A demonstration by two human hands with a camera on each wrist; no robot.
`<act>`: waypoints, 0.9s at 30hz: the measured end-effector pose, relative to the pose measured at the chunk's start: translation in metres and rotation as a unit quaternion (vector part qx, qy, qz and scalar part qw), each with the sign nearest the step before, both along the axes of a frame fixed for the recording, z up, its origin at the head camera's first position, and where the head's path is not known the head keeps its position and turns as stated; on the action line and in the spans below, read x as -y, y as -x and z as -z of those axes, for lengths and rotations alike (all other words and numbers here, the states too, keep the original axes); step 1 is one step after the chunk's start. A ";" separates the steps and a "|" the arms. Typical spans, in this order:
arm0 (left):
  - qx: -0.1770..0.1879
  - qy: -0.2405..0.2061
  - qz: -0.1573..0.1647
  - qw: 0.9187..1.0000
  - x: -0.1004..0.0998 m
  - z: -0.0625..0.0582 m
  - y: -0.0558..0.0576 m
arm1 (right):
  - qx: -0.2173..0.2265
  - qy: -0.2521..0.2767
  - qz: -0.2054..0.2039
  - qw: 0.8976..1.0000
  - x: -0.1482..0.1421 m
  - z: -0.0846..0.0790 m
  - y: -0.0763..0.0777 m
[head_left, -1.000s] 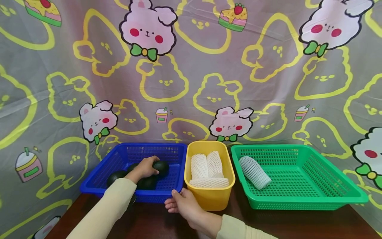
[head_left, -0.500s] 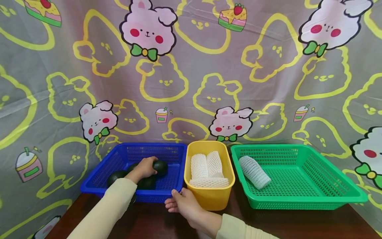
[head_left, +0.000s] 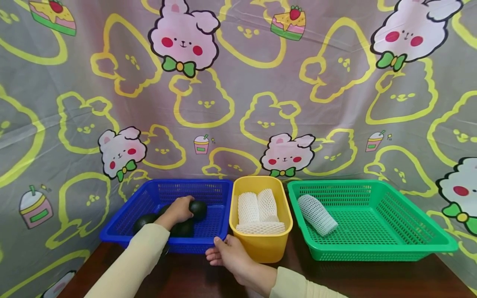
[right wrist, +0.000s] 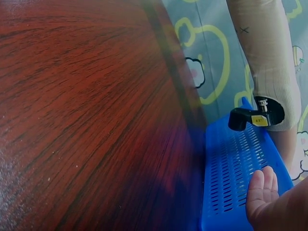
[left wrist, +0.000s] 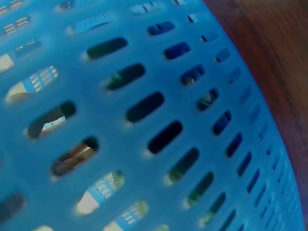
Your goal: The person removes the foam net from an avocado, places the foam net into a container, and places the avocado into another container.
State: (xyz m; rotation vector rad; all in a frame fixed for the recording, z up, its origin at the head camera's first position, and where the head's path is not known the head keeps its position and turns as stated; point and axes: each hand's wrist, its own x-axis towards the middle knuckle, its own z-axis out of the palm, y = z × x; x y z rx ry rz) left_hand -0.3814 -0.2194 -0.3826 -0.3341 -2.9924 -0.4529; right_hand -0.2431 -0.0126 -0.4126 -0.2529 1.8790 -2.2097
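Note:
Inside the blue basket [head_left: 220,223], several dark green, smooth, round fruits [head_left: 143,221] lie toward the left and middle. My left hand [head_left: 179,209] reaches in from the front and grips one dark green fruit [head_left: 198,210] from its left side; part of that fruit is behind the fingers. In the left wrist view the slotted basket wall [left wrist: 159,130] blocks sight of the hand. My right hand [head_left: 232,254] holds nothing, its fingers relaxed and thumb up, by the basket's front right corner. The right wrist view shows those fingers [right wrist: 263,187] beside the basket's outer wall.
A yellow bin [head_left: 261,248] stands right of the blue basket, with several white foam net sleeves [head_left: 249,207] inside. Further right, a green basket [head_left: 376,223] holds one foam-net-wrapped item or sleeve [head_left: 318,215]. The dark wooden table [head_left: 208,277] backs onto a printed curtain [head_left: 238,82].
My left hand and the fruit in it have shifted slightly to the left within the blue basket. The right hand stays in place.

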 end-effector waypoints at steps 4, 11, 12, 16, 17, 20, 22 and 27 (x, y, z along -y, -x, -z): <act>-0.003 -0.001 -0.001 1.000 0.002 0.000 0.000 | -0.002 0.003 0.001 1.000 0.000 0.000 0.000; -0.008 -0.001 -0.004 1.000 0.007 0.001 0.000 | -0.004 0.005 0.001 1.000 0.000 0.000 0.000; -0.009 0.000 -0.004 1.000 0.007 0.001 0.000 | -0.004 0.005 0.001 1.000 0.000 0.000 0.000; -0.009 0.001 -0.004 1.000 0.009 0.001 -0.001 | -0.002 0.005 0.001 1.000 0.001 0.001 0.000; -0.008 0.000 -0.006 1.000 0.009 0.001 -0.001 | -0.002 0.005 0.001 1.000 0.001 0.001 0.000; -0.007 0.001 -0.008 1.000 0.010 0.001 -0.001 | -0.001 0.006 0.001 1.000 0.000 0.001 0.000; -0.006 0.002 -0.009 1.000 0.010 0.000 -0.002 | -0.001 0.005 0.001 1.000 0.000 0.000 0.000; -0.003 0.002 -0.013 1.000 0.012 -0.001 -0.003 | -0.002 0.006 0.000 1.000 0.000 0.000 0.000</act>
